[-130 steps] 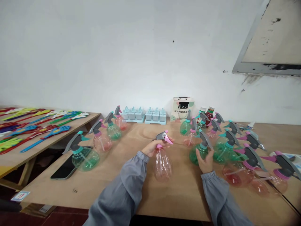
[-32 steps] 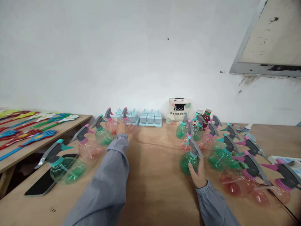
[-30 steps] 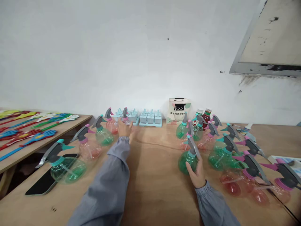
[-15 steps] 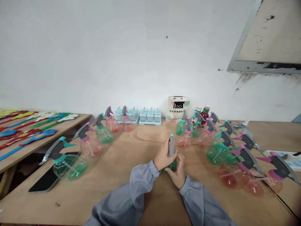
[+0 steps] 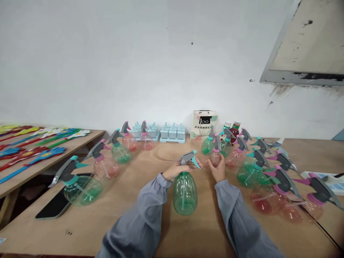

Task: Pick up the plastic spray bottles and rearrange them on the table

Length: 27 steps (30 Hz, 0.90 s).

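The left hand point(image 5: 174, 171) is closed around the neck of one clear green plastic spray bottle point(image 5: 185, 193), under its grey trigger head. This bottle is over the middle of the plywood table point(image 5: 139, 200), between the two groups of bottles. The right hand point(image 5: 218, 168) is open with the fingers spread and holds nothing. It is just beside a pink spray bottle point(image 5: 215, 156).

On the left stands a row of five spray bottles point(image 5: 103, 166): two green and three pink. On the right is a crowded group of spray bottles point(image 5: 268, 179). They overlap, so I cannot count them exactly.

At the wall are two light blue mould trays point(image 5: 172, 133), one white carton point(image 5: 204, 123) and two small dark red bottles point(image 5: 235, 127). One black phone point(image 5: 53, 207) lies at the left edge.
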### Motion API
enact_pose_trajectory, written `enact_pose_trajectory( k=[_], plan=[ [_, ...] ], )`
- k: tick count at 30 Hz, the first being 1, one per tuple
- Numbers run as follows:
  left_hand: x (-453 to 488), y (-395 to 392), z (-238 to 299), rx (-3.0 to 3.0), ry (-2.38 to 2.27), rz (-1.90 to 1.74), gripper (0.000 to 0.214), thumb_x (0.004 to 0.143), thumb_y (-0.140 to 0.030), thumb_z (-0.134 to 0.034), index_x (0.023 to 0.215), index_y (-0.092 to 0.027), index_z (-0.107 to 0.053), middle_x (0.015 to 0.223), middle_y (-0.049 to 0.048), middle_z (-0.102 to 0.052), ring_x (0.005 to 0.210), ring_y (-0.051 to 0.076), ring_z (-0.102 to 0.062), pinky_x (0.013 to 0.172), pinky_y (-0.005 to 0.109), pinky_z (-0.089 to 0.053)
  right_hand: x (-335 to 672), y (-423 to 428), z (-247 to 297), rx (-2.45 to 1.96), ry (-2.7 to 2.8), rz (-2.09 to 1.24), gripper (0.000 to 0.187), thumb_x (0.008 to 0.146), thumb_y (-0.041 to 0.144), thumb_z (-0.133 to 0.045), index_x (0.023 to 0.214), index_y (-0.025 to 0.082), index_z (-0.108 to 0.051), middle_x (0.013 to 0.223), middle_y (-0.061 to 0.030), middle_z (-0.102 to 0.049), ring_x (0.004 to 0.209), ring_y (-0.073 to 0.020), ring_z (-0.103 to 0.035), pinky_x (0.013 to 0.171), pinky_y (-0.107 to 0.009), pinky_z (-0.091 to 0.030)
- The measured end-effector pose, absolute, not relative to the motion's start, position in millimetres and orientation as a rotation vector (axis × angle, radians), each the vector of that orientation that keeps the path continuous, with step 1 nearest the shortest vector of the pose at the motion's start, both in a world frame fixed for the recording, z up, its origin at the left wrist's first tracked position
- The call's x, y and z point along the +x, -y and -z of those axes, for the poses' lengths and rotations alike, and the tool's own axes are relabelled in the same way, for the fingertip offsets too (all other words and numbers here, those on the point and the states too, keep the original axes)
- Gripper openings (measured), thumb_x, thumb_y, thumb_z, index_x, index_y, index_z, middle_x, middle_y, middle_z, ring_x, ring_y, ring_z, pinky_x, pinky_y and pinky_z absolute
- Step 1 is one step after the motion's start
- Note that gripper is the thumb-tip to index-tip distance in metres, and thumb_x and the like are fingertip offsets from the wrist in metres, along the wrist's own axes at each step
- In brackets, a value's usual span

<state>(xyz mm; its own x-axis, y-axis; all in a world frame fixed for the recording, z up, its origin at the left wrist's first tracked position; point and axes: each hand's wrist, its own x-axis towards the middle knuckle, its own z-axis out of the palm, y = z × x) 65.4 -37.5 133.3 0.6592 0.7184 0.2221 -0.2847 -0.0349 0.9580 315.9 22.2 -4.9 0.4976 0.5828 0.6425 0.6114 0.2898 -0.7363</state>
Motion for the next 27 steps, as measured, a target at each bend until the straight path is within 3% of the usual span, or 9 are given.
enact_pose_trajectory(
  k=[6, 20, 27],
  plan=[
    [62.8, 38.2, -138.3, 1.510, -0.504, -0.853, 0.013, 0.054, -0.022, -0.058, 0.066, -0.019, -0.063, 0.071, 0.0028, -0.069, 0.072, 0.018, -0.063, 0.073, 0.031, -0.046, 311.4, -11.0, 19.0, -1.330, 1.170, 0.014, 0.089, 0.071, 0.066, -0.072, 0.136, 0.011, -0.046, 0.131, -0.0219, -0.055, 0.123, -0.0338, -0.054, 0.106, -0.054, -0.043],
    [61.7, 39.0, -137.9, 1.352, -0.388, -0.815, 0.031, 0.055, -0.024, -0.061, 0.085, -0.018, -0.069, 0.080, 0.0050, -0.072, 0.094, 0.025, -0.069, 0.095, 0.038, -0.047, 311.1, -1.8, 20.8, -1.299, 1.213, -0.008, 0.086, 0.072, 0.066, -0.073, 0.136, 0.015, -0.047, 0.130, -0.0192, -0.058, 0.121, -0.0322, -0.057, 0.106, -0.055, -0.045],
    [64.6, 36.8, -137.8, 1.250, -0.575, -0.950, 0.016, 0.051, -0.020, -0.058, 0.067, -0.019, -0.064, 0.065, 0.0015, -0.067, 0.069, 0.018, -0.063, 0.077, 0.032, -0.048, 309.2, -0.2, 20.7, -1.286, 1.211, -0.045, 0.087, 0.071, 0.065, -0.074, 0.137, 0.014, -0.046, 0.132, -0.0197, -0.056, 0.122, -0.0322, -0.056, 0.107, -0.055, -0.043]
  ],
)
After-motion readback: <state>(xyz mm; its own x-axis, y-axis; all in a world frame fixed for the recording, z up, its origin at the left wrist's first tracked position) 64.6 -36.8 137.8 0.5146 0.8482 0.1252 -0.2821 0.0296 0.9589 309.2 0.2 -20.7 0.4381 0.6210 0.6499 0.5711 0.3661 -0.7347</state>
